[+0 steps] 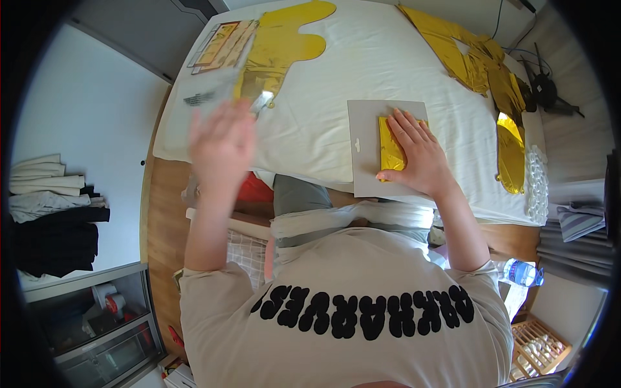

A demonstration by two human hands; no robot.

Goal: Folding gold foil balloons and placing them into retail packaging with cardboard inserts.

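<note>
My right hand [417, 152] lies flat with its fingers stretched out, pressing on a folded piece of gold foil [391, 155]. Under the foil is a grey card [365, 119] with a small hang hole, at the near edge of the white-covered bed. Smeared by motion, my left hand [226, 139] hovers over the bed's left side; whether its fingers hold anything cannot be made out. Just beyond them are a shiny clear piece [264, 100] and a blurred dark-striped patch [198, 98]. A flat gold foil balloon [278, 45] with rounded lobes spreads past that hand.
At far left on the bed lie printed packages [223, 46]. More crumpled gold foil [466, 55] stretches along the right side, near a black device with antennas [545, 87] and bubble wrap [537, 187]. A water bottle [522, 273] is by my right elbow.
</note>
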